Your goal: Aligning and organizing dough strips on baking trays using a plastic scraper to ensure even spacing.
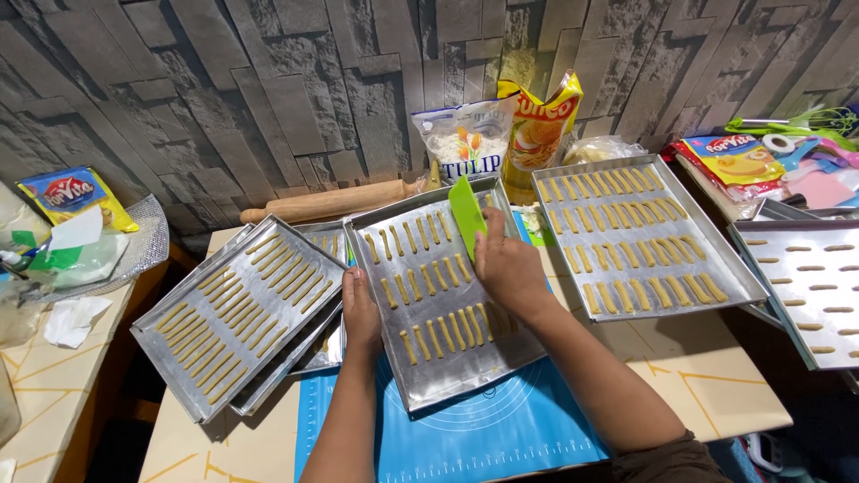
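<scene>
Right hand [508, 268] holds a green plastic scraper [467, 213], blade upright, fingers closed about its lower part; the grip is firm on the tool. The scraper's lower edge stands over the upper right area of the middle baking tray [420, 389], among the rows of dough sticks [429, 282]. Whether the blade touches the tray floor cannot be told from this view.

Left hand [361, 313] rests on the left rim of the same tray, fingers curled over the edge; the grip is closed on the rim.

The middle tray is a rectangular metal pan, tilted slightly anticlockwise, lying on a blue silicone mat [501, 429] on the bench [716, 367]. It carries three rough rows of short pale-brown dough sticks, with bare metal at the lower end.

To the left, a second metal tray [170, 353] filled with longer dough sticks lies atop other stacked trays, overlapping the bench edge. To the right, a third tray [747, 291] is closely packed with dough sticks in three rows. At far right a fourth tray [761, 259] holds small, widely spaced pieces.

Behind the trays, against the stone-pattern wall [268, 89]: a wooden rolling pin [331, 202], a white bag [461, 134] and a yellow pouch [537, 130]. A side table at left bears a yellow packet [76, 194] and crumpled tissue [76, 319]
</scene>
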